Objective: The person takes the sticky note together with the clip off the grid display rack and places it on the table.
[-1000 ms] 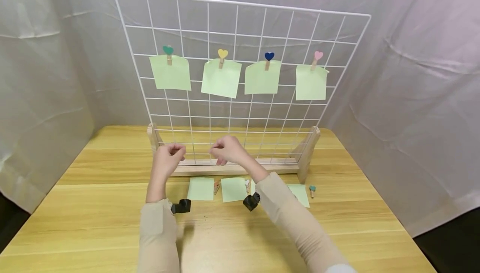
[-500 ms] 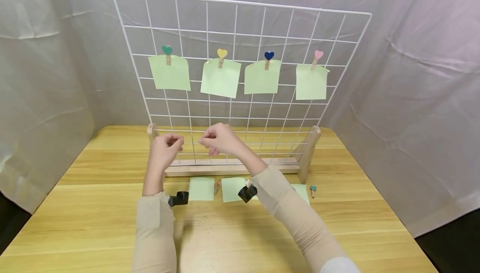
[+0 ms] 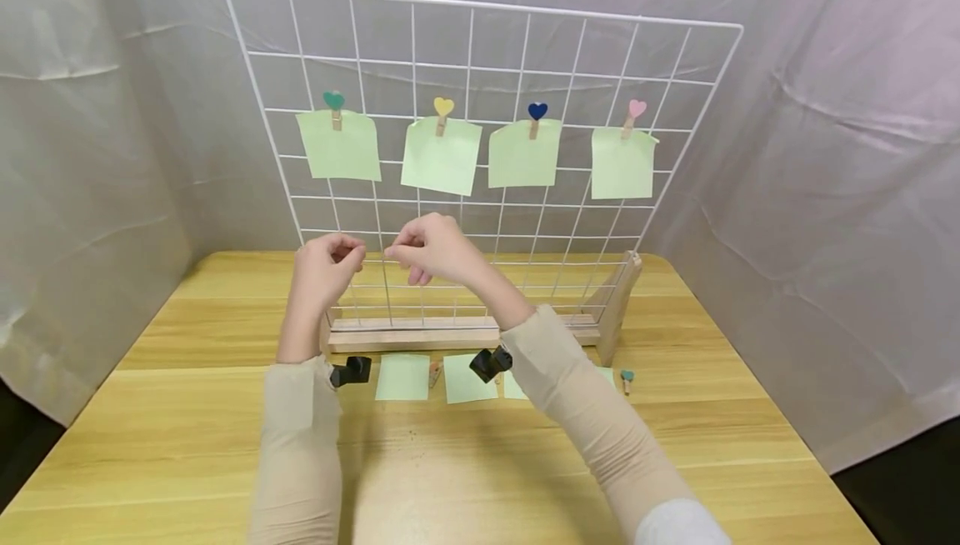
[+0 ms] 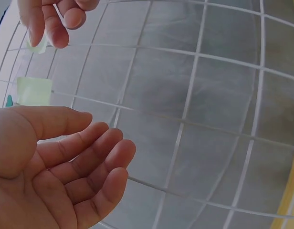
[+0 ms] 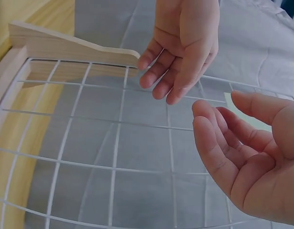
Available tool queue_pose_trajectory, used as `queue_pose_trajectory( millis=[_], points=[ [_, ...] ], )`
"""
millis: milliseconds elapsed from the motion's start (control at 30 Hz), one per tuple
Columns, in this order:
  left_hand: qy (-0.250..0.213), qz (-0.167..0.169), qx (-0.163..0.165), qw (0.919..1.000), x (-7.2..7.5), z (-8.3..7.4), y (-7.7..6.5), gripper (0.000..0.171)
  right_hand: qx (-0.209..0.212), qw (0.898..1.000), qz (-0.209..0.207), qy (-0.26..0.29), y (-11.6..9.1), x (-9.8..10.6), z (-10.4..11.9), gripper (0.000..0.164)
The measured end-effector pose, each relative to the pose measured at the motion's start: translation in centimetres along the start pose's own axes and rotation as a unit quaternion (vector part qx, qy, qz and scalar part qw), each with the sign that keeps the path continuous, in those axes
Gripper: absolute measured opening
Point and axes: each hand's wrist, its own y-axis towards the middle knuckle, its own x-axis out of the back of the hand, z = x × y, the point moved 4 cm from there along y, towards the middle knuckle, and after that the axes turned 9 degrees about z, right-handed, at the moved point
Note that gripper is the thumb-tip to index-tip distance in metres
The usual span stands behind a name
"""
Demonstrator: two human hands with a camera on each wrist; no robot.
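My left hand (image 3: 324, 268) and right hand (image 3: 435, 249) are raised in front of the lower part of a white wire grid (image 3: 483, 69). Their fingertips face each other across a small gap in the head view. In the left wrist view the left hand (image 4: 66, 167) has loosely bent fingers and nothing between them. The right wrist view shows the right hand (image 5: 252, 152) likewise holding nothing. Higher on the grid hang several pale green paper notes (image 3: 341, 153), fixed by heart-topped mini clothespins: green (image 3: 334, 102), yellow (image 3: 443, 107), dark blue (image 3: 537, 111) and pink (image 3: 637, 109).
More green notes (image 3: 402, 378) lie in a row on the wooden table (image 3: 187, 445) before the wooden stand (image 3: 420, 337). Small clothespins lie among them; a teal-hearted clothespin (image 3: 627, 380) is at the right end. Grey cloth (image 3: 810, 195) surrounds the table.
Both hands have risen steadily in front of the grid and shifted a little left. The right hand has moved closer to the left. The pinned notes have not moved.
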Motion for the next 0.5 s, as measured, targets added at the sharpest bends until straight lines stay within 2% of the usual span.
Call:
queue_pose_trajectory(
  millis=[500],
  points=[
    [0.035, -0.013, -0.027, 0.9990, 1.6, -2.2, 1.2, 0.024, 0.013, 1.000, -0.012, -0.015, 0.2, 1.2, 1.8, 0.017]
  ],
)
